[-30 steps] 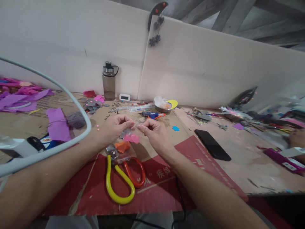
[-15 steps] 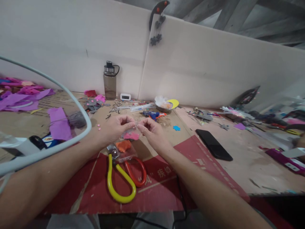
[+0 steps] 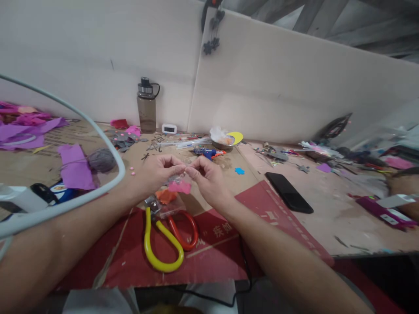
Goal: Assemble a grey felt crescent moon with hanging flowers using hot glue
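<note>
My left hand (image 3: 165, 170) and my right hand (image 3: 206, 174) meet fingertip to fingertip above the table. Both are closed in a pinch, and the tiny thing between them is too small to make out. Just under the fingers is a bright pink piece (image 3: 180, 187) with clear plastic by it; whether it hangs or lies there I cannot tell. Nearer me, an orange piece (image 3: 166, 196) lies by a clear plastic bag (image 3: 173, 208). Scissors with one yellow and one red handle (image 3: 163, 266) rest below, their blades partly covered.
A pale hose (image 3: 113, 150) arcs across the left side. Behind stand a bottle (image 3: 146, 113), a small clock (image 3: 169, 129) and a metal bowl (image 3: 218, 145) near a blue glue gun (image 3: 209, 153). A black phone (image 3: 288, 192) lies right; another person's arm (image 3: 404, 189) shows at far right.
The view has shifted slightly, so everything sits a little further left and higher. My hands stay pinched together, fingertips slightly closer. Part of another person's arm has come into view at far right.
</note>
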Demonstrator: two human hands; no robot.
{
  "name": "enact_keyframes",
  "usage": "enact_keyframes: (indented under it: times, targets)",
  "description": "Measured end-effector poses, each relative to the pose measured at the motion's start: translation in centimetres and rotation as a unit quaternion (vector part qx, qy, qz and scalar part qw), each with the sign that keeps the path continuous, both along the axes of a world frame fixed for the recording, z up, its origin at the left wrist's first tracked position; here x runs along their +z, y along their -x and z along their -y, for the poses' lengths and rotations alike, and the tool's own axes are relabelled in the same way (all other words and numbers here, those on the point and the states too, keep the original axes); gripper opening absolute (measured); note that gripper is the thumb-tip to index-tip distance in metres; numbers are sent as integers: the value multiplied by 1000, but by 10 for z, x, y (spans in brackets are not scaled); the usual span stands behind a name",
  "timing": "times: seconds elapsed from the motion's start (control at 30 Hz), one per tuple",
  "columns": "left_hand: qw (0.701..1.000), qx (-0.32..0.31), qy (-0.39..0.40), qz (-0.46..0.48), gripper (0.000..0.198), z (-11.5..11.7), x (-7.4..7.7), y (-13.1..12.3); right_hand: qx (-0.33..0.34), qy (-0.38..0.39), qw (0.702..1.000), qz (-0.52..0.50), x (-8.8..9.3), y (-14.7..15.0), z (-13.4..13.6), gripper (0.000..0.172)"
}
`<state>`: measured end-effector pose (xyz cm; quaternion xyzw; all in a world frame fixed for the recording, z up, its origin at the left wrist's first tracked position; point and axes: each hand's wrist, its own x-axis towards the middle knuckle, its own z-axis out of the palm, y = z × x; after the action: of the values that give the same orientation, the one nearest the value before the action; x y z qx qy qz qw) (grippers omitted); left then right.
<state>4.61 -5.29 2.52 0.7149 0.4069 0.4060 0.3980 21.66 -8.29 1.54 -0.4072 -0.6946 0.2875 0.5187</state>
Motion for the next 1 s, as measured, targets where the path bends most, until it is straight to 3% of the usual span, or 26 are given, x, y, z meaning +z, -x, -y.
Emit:
enact_keyframes:
  times: [0.33, 0.67, 1.0]
  targets:
    - [999, -14, 15, 46, 26, 0, 0, 2, 56, 109, 990, -70, 1, -1, -7, 23]
    - [997, 2, 52, 64, 34, -5, 0, 1, -15, 83, 995, -46, 9, -11, -5, 19]
    - [998, 46, -26, -16, 33, -6, 0, 6, 0, 67, 997, -37, 2, -4, -6, 17]
